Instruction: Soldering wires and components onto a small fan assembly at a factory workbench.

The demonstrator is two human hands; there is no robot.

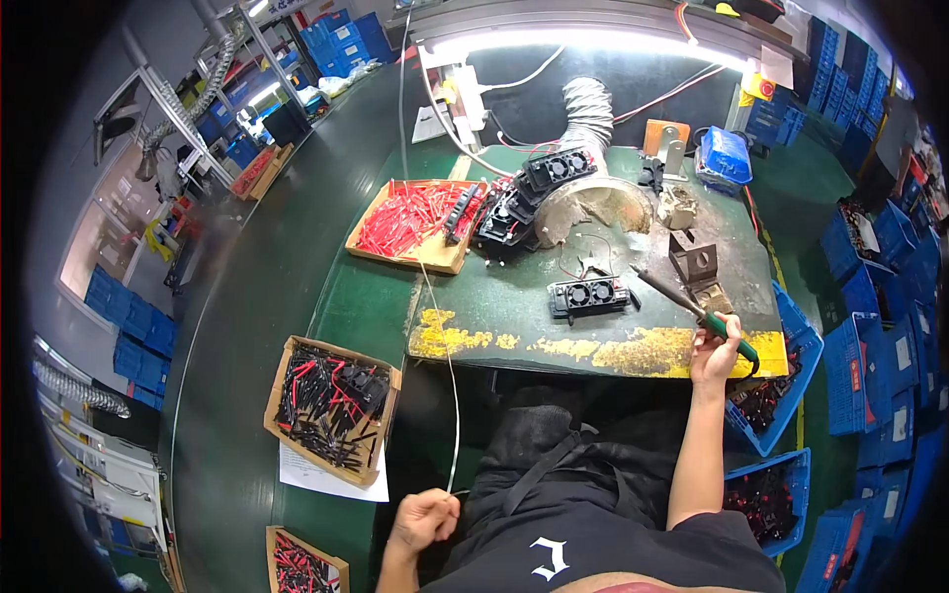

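Note:
My right hand [716, 352] grips a soldering iron [719, 323] by its green handle, near the bench's front right corner. The iron's dark shaft points up and left, and its tip is above the bench. Left of it lies a small black twin-fan unit [591, 295] with thin wires looping up behind it. My left hand [425, 519] is down beside my lap, fingers pinched on a thin whitish strand, which looks like solder wire [457, 415]. That strand hangs from above and crosses the bench edge. Neither hand touches the fan unit.
A brown metal bracket [693, 262] stands behind the iron. More fan units [524, 198] are piled beside a flexible duct [589, 111]. Cardboard trays hold red pieces [410, 222] and black-and-red parts [331, 405]. Blue crates [803, 366] flank the bench's right side.

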